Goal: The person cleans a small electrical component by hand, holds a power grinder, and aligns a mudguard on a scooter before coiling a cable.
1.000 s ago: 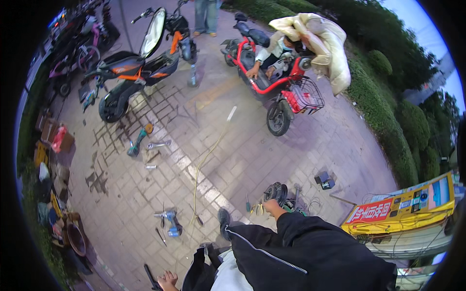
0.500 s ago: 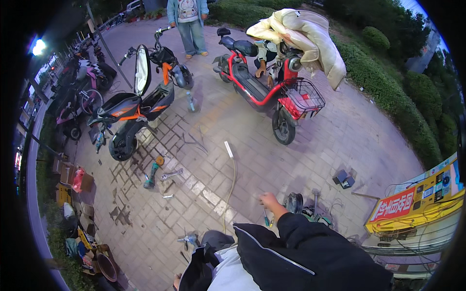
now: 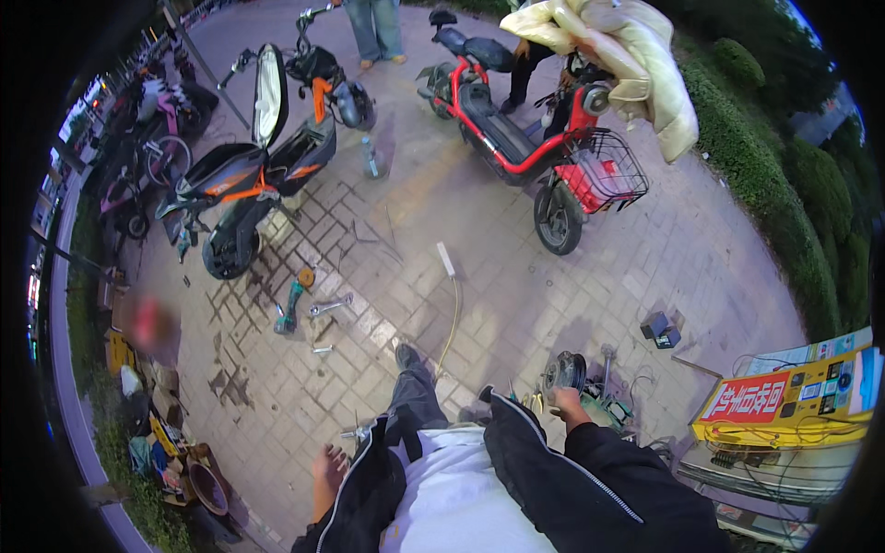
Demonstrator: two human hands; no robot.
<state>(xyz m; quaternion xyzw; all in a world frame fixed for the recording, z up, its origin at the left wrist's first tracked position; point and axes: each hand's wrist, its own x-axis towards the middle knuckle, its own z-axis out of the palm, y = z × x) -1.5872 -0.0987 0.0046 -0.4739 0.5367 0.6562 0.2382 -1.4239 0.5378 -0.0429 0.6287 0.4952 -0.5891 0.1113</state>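
Observation:
My left hand (image 3: 327,465) hangs beside my dark jacket, its fingers apart and nothing seen in them. A partly hidden metal tool (image 3: 353,431) lies on the paving just past it. My right hand (image 3: 567,405) is lowered in front of a small black wheel (image 3: 564,371), apart from it as far as I can judge. Its fingers look curled, and their undersides are hidden. Green machine parts (image 3: 608,415) lie beyond that hand. Farther left on the ground are a green cordless power tool (image 3: 289,309) with an orange tip, a wrench (image 3: 331,304) and a small metal piece (image 3: 322,349).
A white power strip (image 3: 445,259) trails a cable toward my leg. An orange-black scooter (image 3: 249,189) and a red scooter (image 3: 512,138) stand ahead, people behind them. Dark battery blocks (image 3: 661,330) and a yellow cabinet (image 3: 793,396) are right; boxes and a basin (image 3: 208,487) are left.
My right hand has come back and right from its outstretched place toward my side. My left hand has come further into view. A leg and shoe now show ahead, and the view has tilted down.

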